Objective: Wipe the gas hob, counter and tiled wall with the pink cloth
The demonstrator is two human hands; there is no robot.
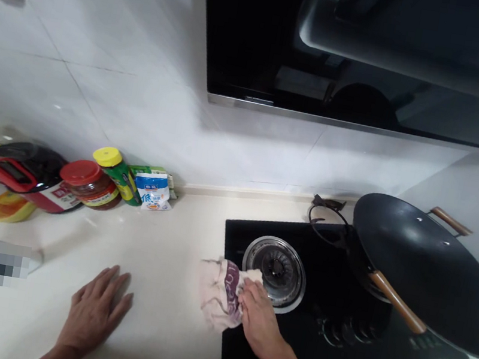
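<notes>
Presently my right hand [260,322] grips a crumpled pale pink cloth with a purple lettered band [214,297], which lies across the left edge of the black glass cooktop [248,357] (its outer side looks blurred), by that cooktop's round metal left burner [275,270]. My left hand [94,308] rests palm down, fingers loosely spread, on the white countertop [153,323] left of the cooktop. A green container with a yellow cap [119,175] stands beyond it, left of the cooktop, and a wide black wok with wooden handles [425,269] covers the cooktop's right side.

Open counter [164,252] before packet [153,191], wok [416,268] blocking right, hood [253,36] perhaps overhanging
</notes>
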